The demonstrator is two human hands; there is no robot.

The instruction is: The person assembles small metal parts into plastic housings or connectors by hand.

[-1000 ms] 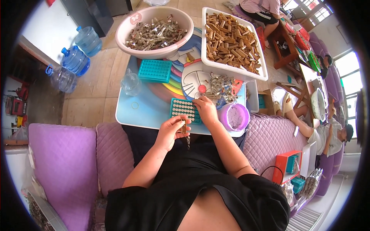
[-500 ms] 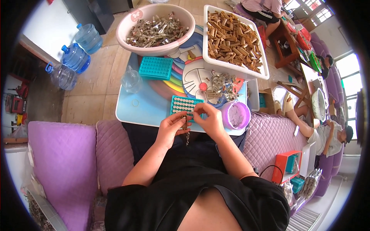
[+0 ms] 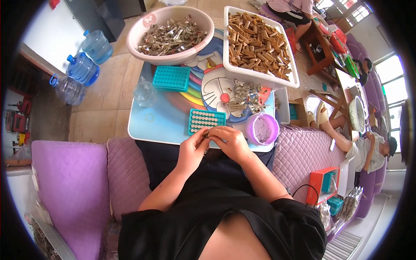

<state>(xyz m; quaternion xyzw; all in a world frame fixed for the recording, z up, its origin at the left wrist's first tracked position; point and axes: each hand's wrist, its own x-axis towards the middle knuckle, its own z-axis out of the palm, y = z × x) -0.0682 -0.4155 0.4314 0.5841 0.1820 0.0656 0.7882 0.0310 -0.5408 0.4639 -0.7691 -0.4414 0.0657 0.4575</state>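
Note:
Over the table's near edge, my left hand [image 3: 192, 149] and my right hand [image 3: 232, 142] meet at their fingertips. Both are closed round a small brown piece [image 3: 205, 135], mostly hidden by the fingers; a bit of dark strand shows below it. Just beyond the hands lies a teal grid tray [image 3: 190, 131] with rows of small round whitish pieces in its holes. A purple round tub [image 3: 277, 134] of whitish bits stands right of my right hand. A heap of thin silvery-grey strips [image 3: 248, 97] lies on the table behind it.
A pink basin [image 3: 132, 41] of tangled strips and a white bin [image 3: 296, 82] of brown tubular pieces stand at the back. Another teal tray [image 3: 172, 78] and a clear plastic jug [image 3: 145, 93] are at left. Co-workers sit at right, one with a hand [image 3: 371, 138] visible.
My right hand has moved left onto the brown piece, and the fingers of both hands have closed together over it. The view has shifted slightly.

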